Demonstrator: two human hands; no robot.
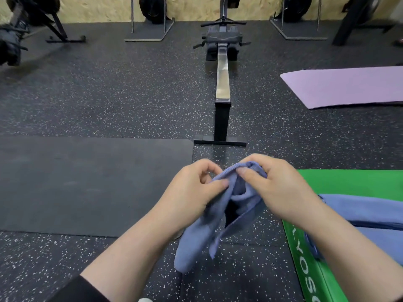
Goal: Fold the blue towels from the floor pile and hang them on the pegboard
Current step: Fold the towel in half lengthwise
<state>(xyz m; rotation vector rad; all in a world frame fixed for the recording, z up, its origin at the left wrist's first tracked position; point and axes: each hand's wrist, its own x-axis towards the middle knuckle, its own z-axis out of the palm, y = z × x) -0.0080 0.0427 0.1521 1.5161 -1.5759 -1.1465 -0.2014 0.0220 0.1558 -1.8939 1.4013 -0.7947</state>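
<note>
A blue towel (196, 236) hangs bunched in front of me, above the speckled floor. My left hand (192, 190) pinches its top edge on the left between thumb and fingers. My right hand (277, 188) pinches the same edge on the right, close beside the left. More blue towels (366, 214) lie spread on a green box at the lower right, partly behind my right forearm. No pegboard is in view.
The green box (305, 258) stands at my right. A black mat (87, 184) lies on the floor to the left, a purple mat (349, 86) at the far right. A rowing machine (222, 88) runs straight ahead; gym stands line the back wall.
</note>
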